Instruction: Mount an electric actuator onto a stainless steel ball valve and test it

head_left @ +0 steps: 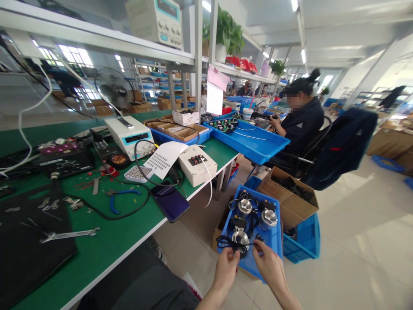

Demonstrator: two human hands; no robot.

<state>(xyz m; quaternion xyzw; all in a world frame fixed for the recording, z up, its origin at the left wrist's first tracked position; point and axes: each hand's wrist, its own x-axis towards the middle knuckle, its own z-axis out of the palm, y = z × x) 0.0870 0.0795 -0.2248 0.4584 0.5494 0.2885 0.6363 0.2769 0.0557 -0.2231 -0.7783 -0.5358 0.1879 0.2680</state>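
Note:
A coiled black cable (pixel 226 242) is held over the near end of a blue tray (pixel 275 254). My left hand (pixel 226 265) pinches the bundle from below. With closed fingertips, my right hand (pixel 268 259) grips the cable's free end on the right, close to a small black connector (pixel 259 237). Under the cable sits a round silver metal device (pixel 240 237), partly covered by it. Two similar devices (pixel 268 218) (pixel 245 206) stand farther back in the tray among black cables and black blocks.
On the green workbench (pixel 122 241) at left lie blue-handled pliers (pixel 121 200), a wrench (pixel 71 234), a tablet (pixel 170 200) and a cream box (pixel 198 165). A cardboard box (pixel 284 193) stands beyond the tray. A co-worker (pixel 303 116) sits behind it near a chair with a jacket (pixel 342 146).

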